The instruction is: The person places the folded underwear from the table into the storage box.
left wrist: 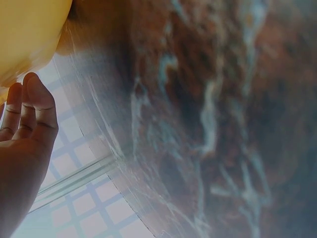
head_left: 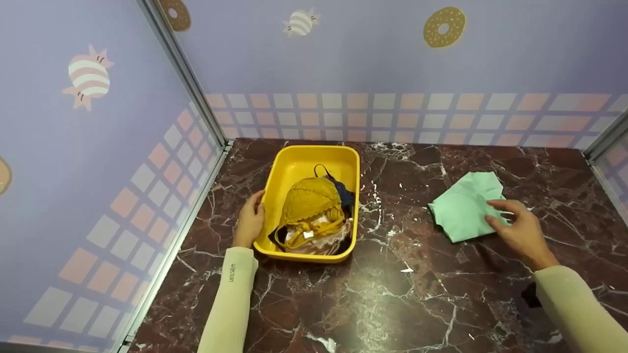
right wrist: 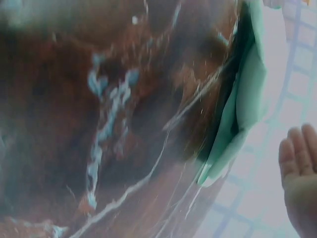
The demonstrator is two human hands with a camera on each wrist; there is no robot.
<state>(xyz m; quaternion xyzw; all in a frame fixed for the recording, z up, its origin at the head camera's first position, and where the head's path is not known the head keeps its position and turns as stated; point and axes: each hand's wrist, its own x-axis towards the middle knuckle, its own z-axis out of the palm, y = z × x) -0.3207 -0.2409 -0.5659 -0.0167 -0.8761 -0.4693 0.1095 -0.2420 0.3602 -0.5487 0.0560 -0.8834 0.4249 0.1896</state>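
A yellow plastic basin stands left of centre on the table. My left hand is at its left rim, with fingertips against the outer wall in the left wrist view. In the basin lies a mustard lace bra with a white tag, on top of a navy garment and a pale pink lace one. To the right, a light green folded garment lies on the table. My right hand hovers over its right edge, thumb and forefinger spread apart; nothing is held.
The table is dark red marble with white veins. A purple wall with a pastel tile pattern stands behind it, and another panel bounds the left side. A metal-framed panel shows at the right edge.
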